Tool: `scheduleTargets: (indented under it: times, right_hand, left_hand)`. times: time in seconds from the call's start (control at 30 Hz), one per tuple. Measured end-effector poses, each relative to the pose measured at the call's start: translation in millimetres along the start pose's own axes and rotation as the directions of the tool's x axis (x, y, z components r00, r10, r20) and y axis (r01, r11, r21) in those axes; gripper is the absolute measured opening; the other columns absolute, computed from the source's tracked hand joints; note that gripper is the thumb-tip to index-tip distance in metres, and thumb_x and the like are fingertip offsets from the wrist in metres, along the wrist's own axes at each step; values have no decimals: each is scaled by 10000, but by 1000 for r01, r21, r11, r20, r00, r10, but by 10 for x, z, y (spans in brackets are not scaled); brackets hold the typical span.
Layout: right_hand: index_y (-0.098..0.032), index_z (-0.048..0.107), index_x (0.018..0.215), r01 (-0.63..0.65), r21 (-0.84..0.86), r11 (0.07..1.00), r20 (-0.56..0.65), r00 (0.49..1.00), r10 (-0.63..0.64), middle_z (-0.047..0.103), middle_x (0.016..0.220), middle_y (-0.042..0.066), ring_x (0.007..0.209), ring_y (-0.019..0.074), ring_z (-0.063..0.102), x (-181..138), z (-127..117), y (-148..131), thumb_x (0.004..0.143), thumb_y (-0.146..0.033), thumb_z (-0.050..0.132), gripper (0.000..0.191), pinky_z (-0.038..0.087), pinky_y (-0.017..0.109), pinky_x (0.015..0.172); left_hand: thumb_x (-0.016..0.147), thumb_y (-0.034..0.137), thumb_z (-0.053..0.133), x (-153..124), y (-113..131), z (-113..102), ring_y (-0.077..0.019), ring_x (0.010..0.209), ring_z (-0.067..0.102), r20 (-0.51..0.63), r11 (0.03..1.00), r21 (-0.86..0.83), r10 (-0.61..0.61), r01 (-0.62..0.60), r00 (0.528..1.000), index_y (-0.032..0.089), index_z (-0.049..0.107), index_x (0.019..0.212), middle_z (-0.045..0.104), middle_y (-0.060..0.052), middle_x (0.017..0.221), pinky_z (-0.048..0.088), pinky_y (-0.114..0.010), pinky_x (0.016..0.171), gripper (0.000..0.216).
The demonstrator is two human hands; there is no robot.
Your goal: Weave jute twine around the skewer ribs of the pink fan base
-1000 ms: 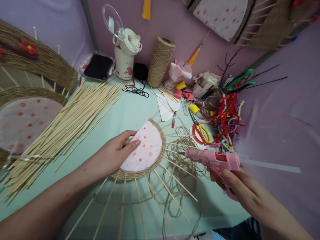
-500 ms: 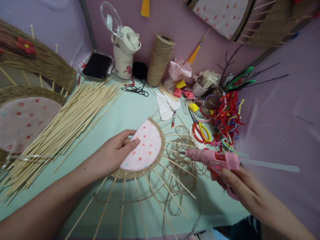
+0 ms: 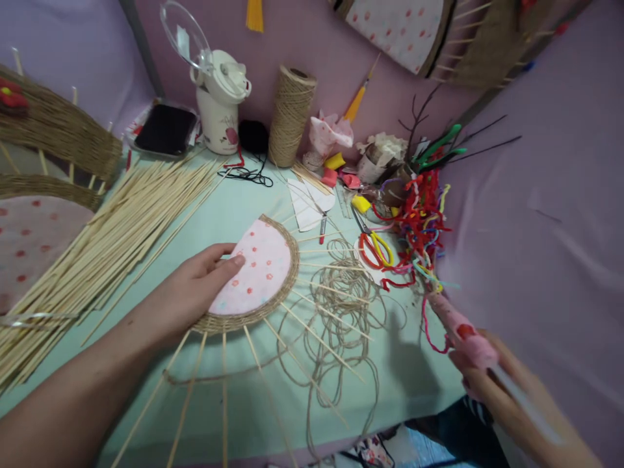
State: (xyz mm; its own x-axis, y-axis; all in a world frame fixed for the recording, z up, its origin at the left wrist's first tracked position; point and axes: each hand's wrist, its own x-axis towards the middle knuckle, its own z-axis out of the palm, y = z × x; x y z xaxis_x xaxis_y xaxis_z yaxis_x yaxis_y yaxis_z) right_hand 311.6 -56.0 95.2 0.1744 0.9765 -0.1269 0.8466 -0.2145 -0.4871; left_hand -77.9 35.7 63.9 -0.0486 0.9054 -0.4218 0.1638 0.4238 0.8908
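— Head view: our left hand [image 3: 195, 289] lies flat with its fingers spread. It grips nothing, only presses the half-round fabric fan [image 3: 258, 266] onto the table [image 3: 234, 208], just beside the loose twine [image 3: 341, 299].

— Our right hand [image 3: 507, 396] is wrapped around the glue gun [image 3: 461, 331] at the table's edge, well apart from the fan.

— We'd judge this a pause between glue beads on the twine rim.

— Another bead would need the nozzle over that rim, clear of the spokes [image 3: 316, 338].
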Motion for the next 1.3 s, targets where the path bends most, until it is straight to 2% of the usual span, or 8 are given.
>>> scheduleTargets:
  times: [0.13,0.33,0.43,0.53,0.67,0.83,1.07,1.3]
  right_hand:
    - [-179,578,988,22,-166,986,51,999,-13,653,883,97,731,226,621,15,191,337,832,-518,491,383,508,321,623]
    - [-161,596,985,148,-346,926,-55,983,-177,637,909,124,814,263,615,164,461,648,820,-524,517,406,499,388,736]
    - [-162,620,1012,208,-381,901,-4,974,-227,640,1001,153,893,299,623,200,442,643,805,-567,536,463,498,429,788]
    - [-175,632,1035,270,-370,889,-64,947,-314,624,1080,171,970,328,603,231,349,380,811,-567,532,463,472,479,848]
    - [-212,583,1121,336,-32,941,-209,919,-335,576,1211,130,1154,271,523,343,363,-236,870,-425,537,332,420,429,965]
    - [-229,594,1103,188,531,826,-18,977,-211,638,1160,79,1091,205,584,577,578,-603,873,-372,553,274,443,351,940]
    - [-200,679,772,-9,735,678,85,993,-79,673,744,22,699,162,613,676,737,-599,680,-387,755,222,482,280,671]
    - [-164,664,681,-143,920,366,151,988,5,508,542,-46,468,51,399,647,1006,-901,625,-345,813,241,323,182,454]
  left_hand:
    - [717,474,655,7,43,13,-211,727,660,-57,999,-15,-39,38,998,204,629,1124,721,-54,916,505,-267,534,489]
    - [720,491,646,28,32,31,-242,793,676,-39,999,-3,-34,34,999,197,637,1111,724,-77,961,532,-296,567,489]
    - [723,475,643,20,21,31,-239,786,678,-6,999,-15,-33,33,999,203,636,1128,731,-63,920,529,-288,574,487]
    - [716,454,652,0,15,26,-232,774,677,11,998,-27,-56,56,998,214,628,1154,732,-57,940,520,-277,565,500]
    - [713,447,654,-47,32,30,-233,788,675,50,997,-35,-60,62,997,217,619,1173,727,-62,999,520,-280,575,515]
    - [726,450,638,-82,62,40,-233,809,673,107,997,-39,-69,73,992,206,629,1146,732,-57,965,524,-287,605,486]
    - [748,461,641,-52,12,37,-192,791,669,221,981,-141,-103,137,970,226,603,1176,725,-39,971,508,-258,617,490]
    - [750,494,646,-79,-21,74,-204,852,667,248,978,-127,-130,165,960,227,604,1167,715,-48,1026,510,-267,657,497]
